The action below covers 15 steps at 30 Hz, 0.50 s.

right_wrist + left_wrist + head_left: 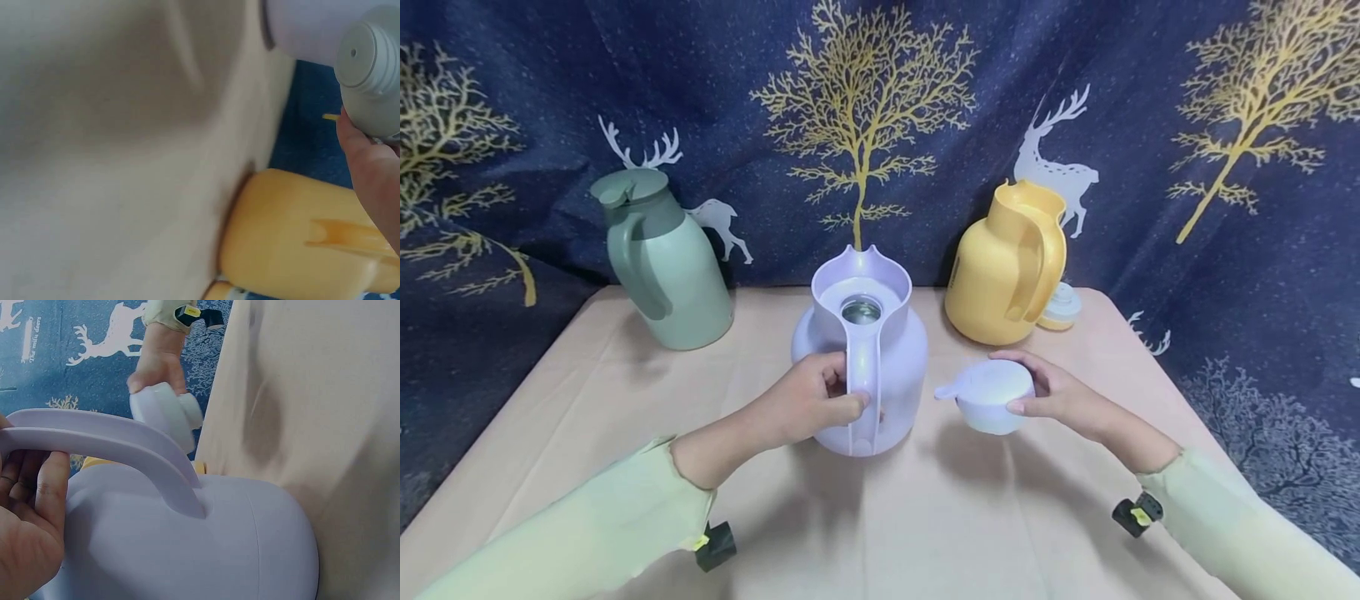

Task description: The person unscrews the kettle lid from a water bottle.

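Observation:
A lavender thermos jug [901, 375] stands at the middle of the table, its top uncovered and the round mouth showing. My left hand [808, 398] grips its handle, fingers curled round it with the thumb on the outside. To the right of the jug, my right hand [1060, 396] holds the lavender lid [996, 392] above the table, pinched at its right side between thumb and fingers. The lid's small tab points left toward the jug. In the right wrist view the lid's pale stopper [359, 56] shows on its underside.
A green thermos jug [681, 279] with its lid on stands at the back left. At the back right is a yellow jug [981, 275] with an uncovered top; its lid [1062, 307] lies beside it. Behind the beige-covered table [940, 533] hangs a dark blue patterned cloth [760, 208].

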Available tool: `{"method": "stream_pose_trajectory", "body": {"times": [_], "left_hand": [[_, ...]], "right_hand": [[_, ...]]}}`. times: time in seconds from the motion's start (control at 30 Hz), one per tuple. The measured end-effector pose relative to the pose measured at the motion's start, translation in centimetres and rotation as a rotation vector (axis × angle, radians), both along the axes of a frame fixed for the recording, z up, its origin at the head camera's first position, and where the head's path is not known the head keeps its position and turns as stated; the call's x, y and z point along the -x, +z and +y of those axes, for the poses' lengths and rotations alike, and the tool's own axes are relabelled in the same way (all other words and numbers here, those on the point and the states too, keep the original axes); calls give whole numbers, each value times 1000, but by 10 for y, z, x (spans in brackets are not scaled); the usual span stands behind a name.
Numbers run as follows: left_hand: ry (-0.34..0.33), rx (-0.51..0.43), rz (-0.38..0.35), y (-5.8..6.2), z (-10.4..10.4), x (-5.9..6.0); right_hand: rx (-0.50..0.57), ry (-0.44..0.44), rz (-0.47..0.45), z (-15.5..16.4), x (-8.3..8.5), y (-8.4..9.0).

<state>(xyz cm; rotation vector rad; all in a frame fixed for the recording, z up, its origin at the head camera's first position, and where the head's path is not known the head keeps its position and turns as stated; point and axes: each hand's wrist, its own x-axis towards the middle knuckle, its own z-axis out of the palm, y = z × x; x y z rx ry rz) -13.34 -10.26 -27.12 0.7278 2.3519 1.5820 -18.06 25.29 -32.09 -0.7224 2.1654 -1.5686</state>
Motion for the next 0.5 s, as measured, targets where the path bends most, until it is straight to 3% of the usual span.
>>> {"method": "stream_pose_trajectory", "body": {"times": [0.27,0.5], "left_hand": [[-7,0,1,-1,0,1],[-11,-10,-2,0,-1,1]], "right_hand": [[-97,61,-75,10,11,-18],[-125,88,-100,10,11,-21]]}}
